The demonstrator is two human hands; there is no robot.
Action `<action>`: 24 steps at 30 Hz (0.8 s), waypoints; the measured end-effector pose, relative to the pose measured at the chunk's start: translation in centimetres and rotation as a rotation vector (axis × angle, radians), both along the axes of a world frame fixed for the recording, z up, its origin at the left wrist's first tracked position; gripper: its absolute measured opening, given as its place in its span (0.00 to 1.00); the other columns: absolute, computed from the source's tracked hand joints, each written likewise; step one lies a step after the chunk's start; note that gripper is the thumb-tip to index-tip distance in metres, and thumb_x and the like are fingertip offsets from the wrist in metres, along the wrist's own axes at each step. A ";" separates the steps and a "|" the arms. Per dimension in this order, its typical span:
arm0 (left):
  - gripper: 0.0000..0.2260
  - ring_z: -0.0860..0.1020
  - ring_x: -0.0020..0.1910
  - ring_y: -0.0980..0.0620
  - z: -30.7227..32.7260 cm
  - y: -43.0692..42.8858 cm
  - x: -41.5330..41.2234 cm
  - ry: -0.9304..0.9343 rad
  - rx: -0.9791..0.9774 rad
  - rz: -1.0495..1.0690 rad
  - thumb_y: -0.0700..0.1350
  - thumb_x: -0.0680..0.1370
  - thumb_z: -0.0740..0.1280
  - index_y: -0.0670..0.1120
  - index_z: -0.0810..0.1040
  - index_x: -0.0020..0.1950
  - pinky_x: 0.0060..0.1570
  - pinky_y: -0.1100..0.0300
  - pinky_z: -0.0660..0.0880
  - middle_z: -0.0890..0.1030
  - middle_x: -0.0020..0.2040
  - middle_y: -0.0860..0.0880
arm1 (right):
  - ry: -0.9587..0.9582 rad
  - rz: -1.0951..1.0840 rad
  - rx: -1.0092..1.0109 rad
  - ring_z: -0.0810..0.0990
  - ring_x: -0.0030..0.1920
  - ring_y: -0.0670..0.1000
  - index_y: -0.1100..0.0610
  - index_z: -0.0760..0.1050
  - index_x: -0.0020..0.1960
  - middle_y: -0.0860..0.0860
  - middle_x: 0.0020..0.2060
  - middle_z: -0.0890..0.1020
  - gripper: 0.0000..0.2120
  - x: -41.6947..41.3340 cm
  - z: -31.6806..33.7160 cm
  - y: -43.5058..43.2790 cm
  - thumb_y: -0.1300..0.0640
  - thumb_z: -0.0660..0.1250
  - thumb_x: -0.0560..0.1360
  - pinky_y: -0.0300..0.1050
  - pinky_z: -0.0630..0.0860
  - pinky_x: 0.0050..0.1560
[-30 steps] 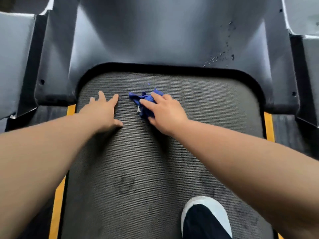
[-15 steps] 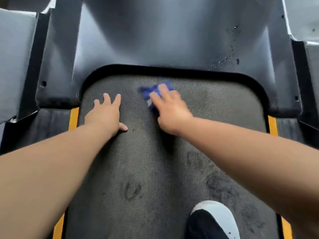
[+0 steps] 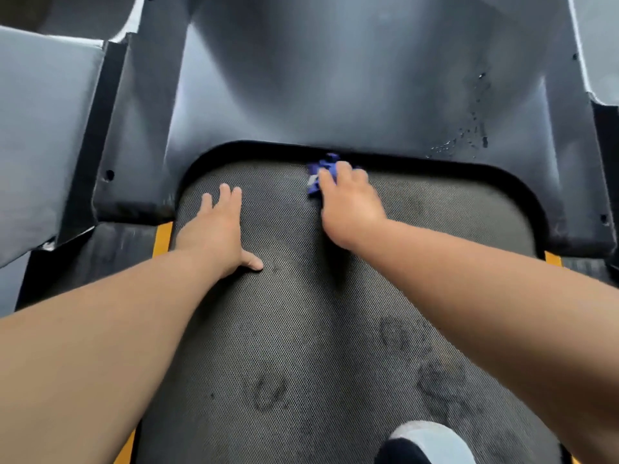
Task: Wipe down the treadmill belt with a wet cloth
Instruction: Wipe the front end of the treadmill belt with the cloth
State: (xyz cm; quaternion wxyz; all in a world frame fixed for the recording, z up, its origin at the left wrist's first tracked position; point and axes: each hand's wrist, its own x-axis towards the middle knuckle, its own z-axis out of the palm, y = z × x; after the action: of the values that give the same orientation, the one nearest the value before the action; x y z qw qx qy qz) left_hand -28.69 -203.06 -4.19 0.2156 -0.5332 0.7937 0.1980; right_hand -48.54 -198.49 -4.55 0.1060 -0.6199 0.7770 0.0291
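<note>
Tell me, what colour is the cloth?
The cloth is blue, best seen in the head view.

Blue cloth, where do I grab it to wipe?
Grab its bunched-up middle from above, coming from the near side as the right hand does. The blue cloth lies crumpled at the front edge of the belt, and the cover blocks the far side.

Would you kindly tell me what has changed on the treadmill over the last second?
The right hand has pushed the blue cloth forward along the treadmill belt, up to the dark gap under the motor cover, keeping hold of it. The left hand stays flat on the belt, and the shoe remains at the near right.
</note>
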 end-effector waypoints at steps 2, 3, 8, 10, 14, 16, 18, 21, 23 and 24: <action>0.63 0.46 0.77 0.45 0.2 0.2 0.1 0.008 0.000 0.023 0.62 0.57 0.79 0.48 0.42 0.78 0.71 0.46 0.59 0.43 0.79 0.49 | -0.045 0.291 0.056 0.65 0.62 0.59 0.52 0.62 0.72 0.55 0.69 0.63 0.22 1.4 0.9 -1.7 0.57 0.54 0.78 0.52 0.69 0.61; 0.63 0.46 0.77 0.45 0.3 0.2 0.0 0.005 0.001 0.024 0.62 0.57 0.79 0.47 0.42 0.78 0.71 0.46 0.58 0.42 0.79 0.49 | -0.024 0.380 0.089 0.65 0.64 0.59 0.50 0.60 0.73 0.54 0.71 0.61 0.23 1.5 1.1 -2.2 0.56 0.53 0.78 0.52 0.68 0.63; 0.62 0.44 0.77 0.45 0.6 0.2 -0.3 0.011 0.037 0.051 0.60 0.59 0.79 0.47 0.42 0.78 0.72 0.47 0.57 0.41 0.79 0.50 | 0.175 0.015 0.078 0.71 0.60 0.59 0.55 0.62 0.70 0.57 0.63 0.69 0.19 -3.2 1.2 0.4 0.57 0.52 0.79 0.51 0.70 0.55; 0.62 0.45 0.77 0.44 0.7 0.1 -0.5 -0.003 0.033 0.044 0.60 0.59 0.79 0.47 0.42 0.78 0.72 0.47 0.57 0.41 0.79 0.49 | 0.231 -0.109 0.182 0.70 0.62 0.58 0.60 0.61 0.70 0.59 0.63 0.68 0.19 -3.1 1.3 1.1 0.59 0.50 0.80 0.50 0.69 0.57; 0.62 0.44 0.77 0.43 0.8 0.4 -0.7 -0.011 0.029 0.042 0.60 0.59 0.79 0.46 0.41 0.78 0.71 0.46 0.57 0.40 0.79 0.48 | 0.042 0.022 0.097 0.68 0.62 0.59 0.59 0.63 0.69 0.59 0.64 0.66 0.18 0.8 1.4 -1.8 0.57 0.52 0.80 0.51 0.70 0.57; 0.61 0.43 0.77 0.44 0.9 0.5 -0.6 0.005 0.023 0.056 0.60 0.60 0.79 0.46 0.41 0.78 0.72 0.47 0.56 0.40 0.79 0.49 | 0.003 0.189 0.081 0.67 0.62 0.59 0.55 0.61 0.71 0.57 0.65 0.65 0.21 2.7 1.5 -3.2 0.57 0.53 0.79 0.51 0.69 0.57; 0.60 0.43 0.77 0.45 1.2 0.6 -0.3 0.015 0.038 0.059 0.60 0.61 0.79 0.47 0.41 0.78 0.72 0.48 0.55 0.39 0.79 0.50 | 0.036 0.213 0.096 0.67 0.62 0.59 0.55 0.61 0.72 0.57 0.65 0.65 0.21 2.7 1.4 -3.4 0.57 0.54 0.79 0.50 0.68 0.57; 0.59 0.43 0.77 0.46 1.7 0.8 0.1 0.010 0.046 0.060 0.61 0.62 0.78 0.47 0.42 0.79 0.73 0.48 0.54 0.40 0.79 0.50 | 0.077 0.067 0.055 0.70 0.59 0.60 0.56 0.63 0.70 0.58 0.63 0.68 0.19 -1.8 1.0 -0.4 0.57 0.53 0.79 0.53 0.71 0.53; 0.57 0.43 0.77 0.44 1.9 0.8 -0.3 0.023 0.080 0.081 0.61 0.63 0.77 0.46 0.43 0.78 0.73 0.46 0.54 0.40 0.79 0.48 | 0.165 -0.101 0.055 0.71 0.57 0.61 0.56 0.63 0.69 0.59 0.61 0.68 0.19 -6.9 0.6 2.9 0.58 0.54 0.79 0.53 0.72 0.52; 0.56 0.43 0.77 0.42 1.9 0.8 -1.0 0.056 0.097 0.118 0.61 0.64 0.77 0.46 0.44 0.78 0.73 0.44 0.54 0.41 0.79 0.47 | 0.181 -0.233 0.072 0.71 0.57 0.62 0.56 0.63 0.69 0.59 0.62 0.67 0.19 -8.9 0.6 4.5 0.58 0.55 0.78 0.53 0.71 0.53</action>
State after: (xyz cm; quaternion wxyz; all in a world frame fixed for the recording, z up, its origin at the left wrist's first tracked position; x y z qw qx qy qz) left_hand -29.69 -202.27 -2.28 0.2069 -0.5621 0.7562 0.2633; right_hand -57.44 -193.95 -3.99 0.0604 -0.5163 0.8483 0.1003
